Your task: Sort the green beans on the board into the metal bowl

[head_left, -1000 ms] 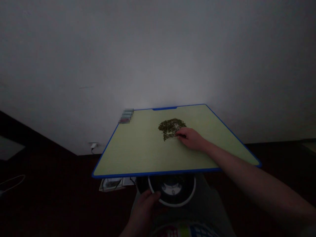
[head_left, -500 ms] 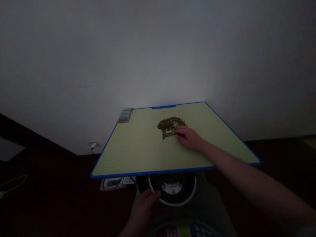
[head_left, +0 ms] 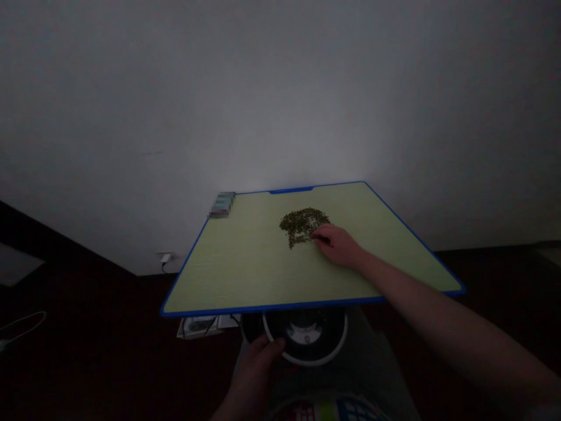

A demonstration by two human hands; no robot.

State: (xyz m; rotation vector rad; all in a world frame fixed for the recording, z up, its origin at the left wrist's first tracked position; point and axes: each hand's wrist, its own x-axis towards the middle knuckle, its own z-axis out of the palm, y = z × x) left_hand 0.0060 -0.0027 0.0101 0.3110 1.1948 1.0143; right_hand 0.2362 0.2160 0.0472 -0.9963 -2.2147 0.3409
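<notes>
Head view, and we're right on the heap of small dark green seeds, lying toward the far side of the pale green surface with its blue rim. Our right hand is at the heap's near right edge, fingertips down among the outer grains, a dark sliver showing at their tips. Pinched or just lying there? We can't tell in this light. For clean work, we'd keep those fingers low and light, working only the outermost grains so the heap doesn't scatter. Our left hand sits below the surface's near edge, fingers curled against the white rim of a round black object, and we can't tell whether it's gripping. A pixelated stack sits at the far left corner.
</notes>
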